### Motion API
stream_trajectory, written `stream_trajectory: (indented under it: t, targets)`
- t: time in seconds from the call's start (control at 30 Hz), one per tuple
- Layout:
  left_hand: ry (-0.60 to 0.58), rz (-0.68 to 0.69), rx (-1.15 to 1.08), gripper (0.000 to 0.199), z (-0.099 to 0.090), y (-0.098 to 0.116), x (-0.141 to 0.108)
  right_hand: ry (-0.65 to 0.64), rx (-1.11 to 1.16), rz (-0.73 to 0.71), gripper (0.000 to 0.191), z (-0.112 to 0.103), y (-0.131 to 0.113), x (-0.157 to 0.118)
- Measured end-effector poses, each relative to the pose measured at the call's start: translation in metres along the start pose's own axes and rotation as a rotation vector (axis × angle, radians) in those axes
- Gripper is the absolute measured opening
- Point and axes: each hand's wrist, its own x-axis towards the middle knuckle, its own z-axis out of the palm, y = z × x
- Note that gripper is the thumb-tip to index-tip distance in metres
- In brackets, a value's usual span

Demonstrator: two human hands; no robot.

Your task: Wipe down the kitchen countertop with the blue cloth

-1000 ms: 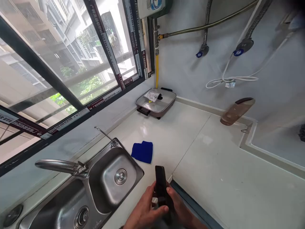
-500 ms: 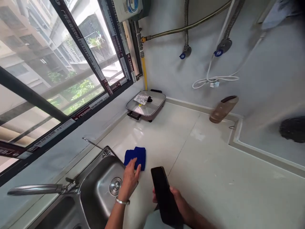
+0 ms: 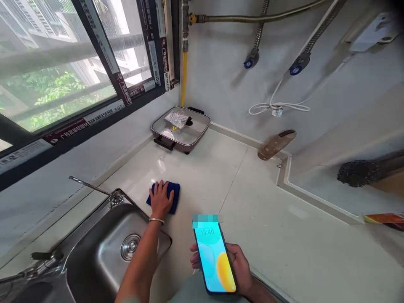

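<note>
My left hand (image 3: pixel 161 199) lies flat on a folded blue cloth (image 3: pixel 174 197), fingers stretched and spread, with a bangle at the wrist. The cloth rests on the pale countertop (image 3: pixel 202 176), just beyond the sink's corner. Closer to me, my right hand (image 3: pixel 240 266) is wrapped around a smartphone (image 3: pixel 214 259). Its screen is lit and reads 13:40, with a blurred patch over the top edge. The fingers on the phone's far side show only in part.
A stainless steel sink (image 3: pixel 94 235) with a faucet (image 3: pixel 47 267) and a slim spout (image 3: pixel 91 184) is at left. Against the wall stands a lidded electric pan (image 3: pixel 181 130) with a silvery pad (image 3: pixel 177 119) on top. A brown object (image 3: pixel 274 145) sits by the wall ledge.
My left hand has come down from hovering above the blue cloth to lie flat on it. The phone's screen has gone from dark to lit. The camera view has shifted.
</note>
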Motion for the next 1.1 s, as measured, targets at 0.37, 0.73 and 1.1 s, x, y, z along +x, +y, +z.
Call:
stream_trajectory:
  t: [0.37, 0.73, 1.1]
  targets:
    - [0.053, -0.038, -0.025, 0.06, 0.006, -0.02, 0.07, 0.128, 0.023, -0.016, 0.076, 0.009, 0.0, -0.008]
    - [0.029, 0.018, 0.017, 0.057, -0.004, 0.006, -0.025, 0.072, 0.052, -0.083, 0.072, 0.023, 0.001, -0.031]
    - [-0.09, 0.146, -0.115, 0.053, -0.007, 0.041, -0.167, 0.021, 0.026, -0.034, 0.068, 0.043, 0.0, -0.039]
